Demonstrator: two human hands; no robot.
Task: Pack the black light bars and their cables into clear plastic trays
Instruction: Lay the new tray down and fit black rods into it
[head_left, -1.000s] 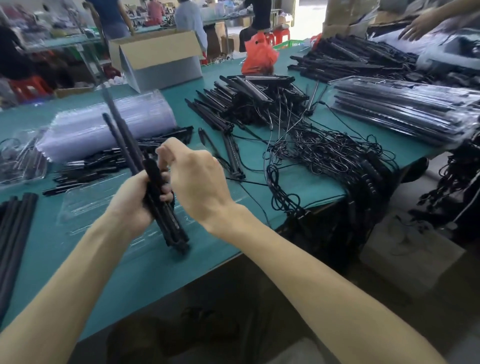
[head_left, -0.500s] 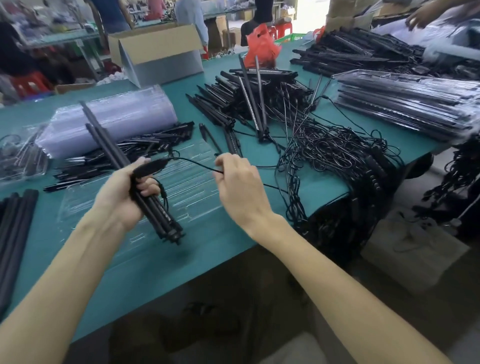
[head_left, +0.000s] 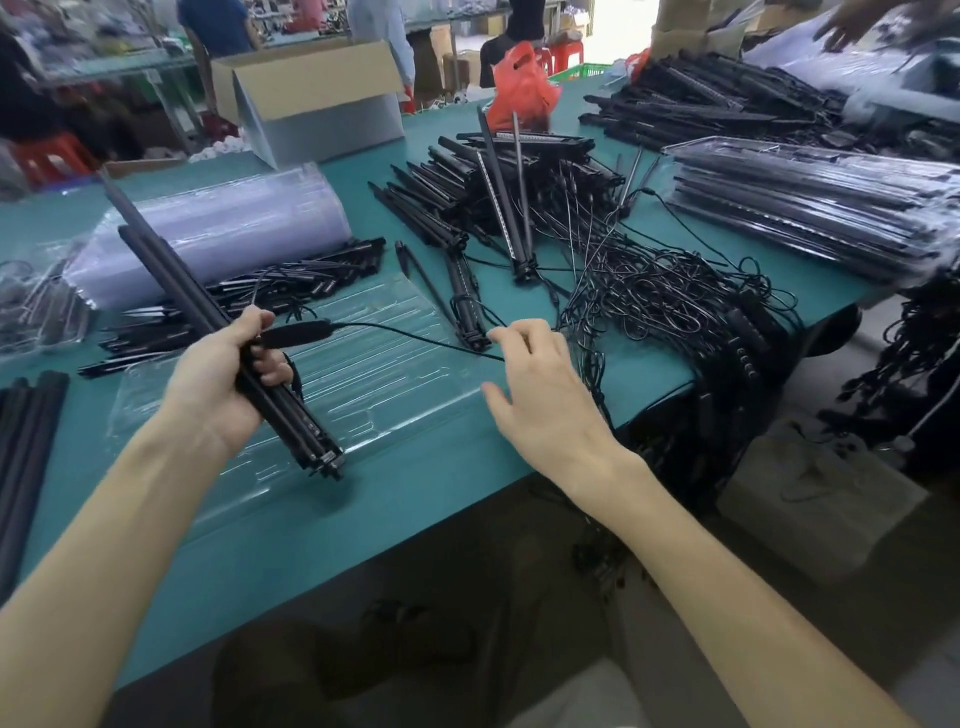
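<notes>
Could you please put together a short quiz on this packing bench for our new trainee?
1. True or false: the left hand grips a bundle of black light bars.
2. The cable from the inline controller runs to: A) a cardboard box, B) the right hand, C) a red bag.
3. What lies flat on the green table under both hands?
Key: 1 true; 2 B; 3 a clear plastic tray.
</notes>
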